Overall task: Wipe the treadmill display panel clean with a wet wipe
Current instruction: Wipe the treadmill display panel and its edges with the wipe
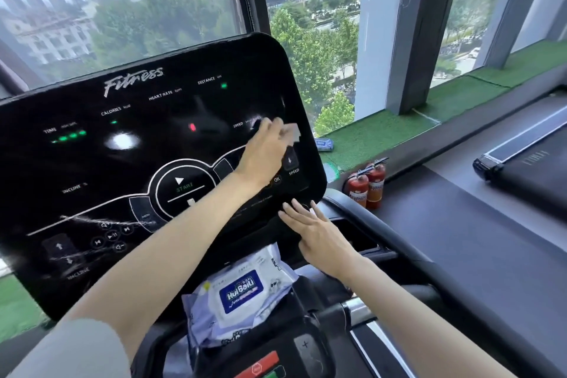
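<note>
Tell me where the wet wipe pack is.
Head view, lower centre: the wet wipe pack lies directly below the bottom edge of the display panel, just down and to the image-left of the right hand.

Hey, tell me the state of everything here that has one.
display panel: lit, streaks at lower left.
wet wipe: pressed on panel's right side by left hand.
right hand: open, fingertips at panel's lower edge.
wipe pack: lid closed, lying below panel.
fire extinguishers: upright by window.
</note>
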